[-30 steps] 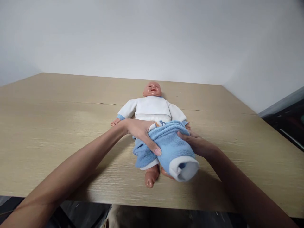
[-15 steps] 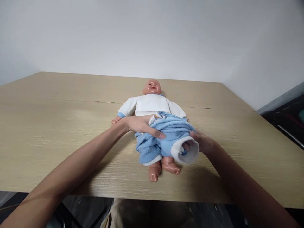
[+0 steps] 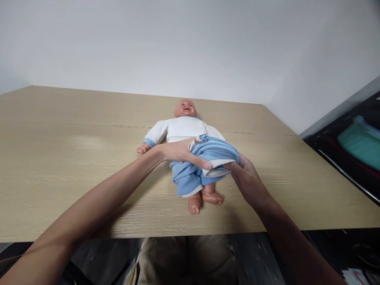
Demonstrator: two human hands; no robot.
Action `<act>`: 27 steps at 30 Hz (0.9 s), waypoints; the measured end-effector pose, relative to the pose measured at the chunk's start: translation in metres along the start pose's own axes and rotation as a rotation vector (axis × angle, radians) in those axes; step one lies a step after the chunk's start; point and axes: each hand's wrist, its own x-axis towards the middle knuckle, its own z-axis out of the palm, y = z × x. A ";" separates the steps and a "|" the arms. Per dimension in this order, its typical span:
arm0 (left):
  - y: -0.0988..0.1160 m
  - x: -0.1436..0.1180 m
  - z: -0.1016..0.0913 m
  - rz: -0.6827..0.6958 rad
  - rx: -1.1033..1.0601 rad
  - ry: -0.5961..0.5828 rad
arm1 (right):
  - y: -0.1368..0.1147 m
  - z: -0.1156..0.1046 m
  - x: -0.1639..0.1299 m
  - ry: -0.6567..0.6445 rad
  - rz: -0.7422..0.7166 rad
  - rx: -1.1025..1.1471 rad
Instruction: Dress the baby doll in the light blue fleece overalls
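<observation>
Blue cloth (image 3: pixel 215 151) in both curled hands (image 3: pixel 178 151) (image 3: pixel 247 172), partly hiding doll (image 3: pixel 186 128), teal item (image 3: pixel 360 145) beside table (image 3: pixel 89 170)

The baby doll (image 3: pixel 186 126) had a head (image 3: pixel 185 107) of smooth, glossy plastic; its feet (image 3: pixel 195 204) had a duller shine. The white sweater (image 3: pixel 180 130) on the doll looked like soft, matt cloth, while the blue pants (image 3: pixel 186 178) at its legs were of rough, nubby terry cloth. Beneath the doll, the table (image 3: pixel 74 158) showed fine wood grain with a faint sheen. The wall (image 3: pixel 148 47) beyond the doll was smooth and matt.
</observation>
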 end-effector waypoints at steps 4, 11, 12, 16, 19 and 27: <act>0.001 -0.002 0.003 0.009 -0.043 -0.029 | -0.007 0.021 -0.018 0.167 0.029 0.075; 0.007 -0.007 0.006 -0.104 -0.094 -0.042 | -0.001 0.034 -0.024 0.233 0.032 0.057; 0.010 -0.008 0.007 -0.095 -0.083 -0.049 | -0.001 0.033 -0.024 0.234 0.022 0.052; 0.014 -0.009 0.006 -0.057 -0.022 -0.041 | -0.004 0.030 -0.022 0.235 0.025 0.038; 0.010 -0.009 0.002 -0.079 -0.038 -0.042 | -0.010 0.029 -0.023 0.225 0.025 0.059; 0.019 -0.005 0.010 -0.040 -0.033 -0.076 | -0.005 0.035 -0.028 0.233 0.049 0.121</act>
